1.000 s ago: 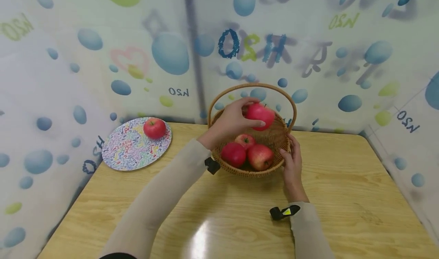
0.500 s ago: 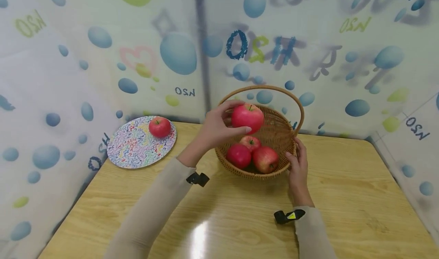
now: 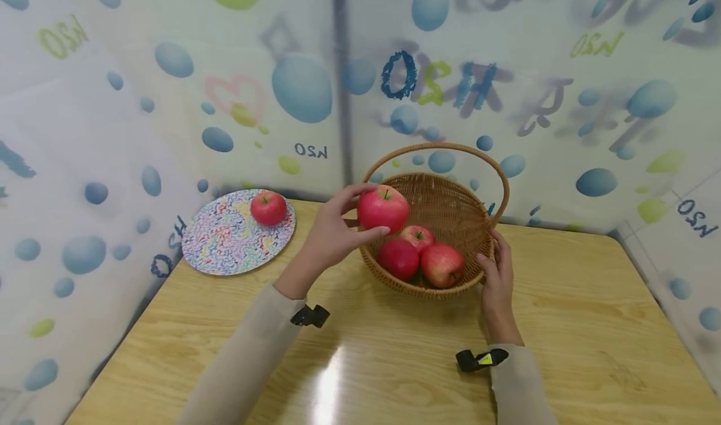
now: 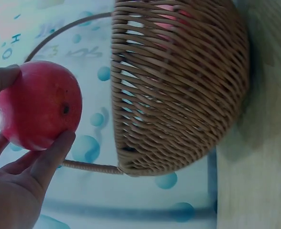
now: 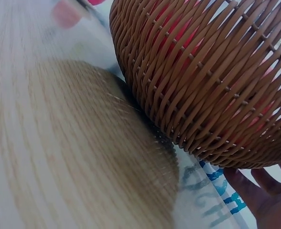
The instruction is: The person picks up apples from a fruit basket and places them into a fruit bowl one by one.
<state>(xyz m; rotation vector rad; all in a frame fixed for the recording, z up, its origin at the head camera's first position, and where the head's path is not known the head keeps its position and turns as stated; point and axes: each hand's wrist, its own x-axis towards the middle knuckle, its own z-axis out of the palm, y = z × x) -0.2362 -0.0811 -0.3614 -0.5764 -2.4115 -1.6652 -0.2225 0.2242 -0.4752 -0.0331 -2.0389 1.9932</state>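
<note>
My left hand (image 3: 332, 231) grips a red apple (image 3: 383, 208) between thumb and fingers, at the left rim of a wicker basket (image 3: 456, 206). In the left wrist view this apple (image 4: 45, 105) is beside the basket's woven wall (image 4: 178, 90), with its dark blossom end showing. Three more apples (image 3: 442, 265) lie in the front of the basket. The right hand (image 3: 497, 281) holds the basket's right rim, thumb at the edge and fingers on the outside. From the right wrist view, red shows through the weave (image 5: 178, 43) above the fingers.
A round plate (image 3: 225, 243) with a colourful squiggle pattern lies at the back left of the wooden table (image 3: 394, 368). One apple (image 3: 268, 208) sits on its right side. Behind the table stands a wall covering (image 3: 304, 87) with printed blue drops; the basket's tall handle (image 3: 439, 146) arches in front of it.
My left hand has carried its apple leftward and down from over the basket's middle to its left rim. The right hand keeps its hold on the basket; the head view has shifted slightly.
</note>
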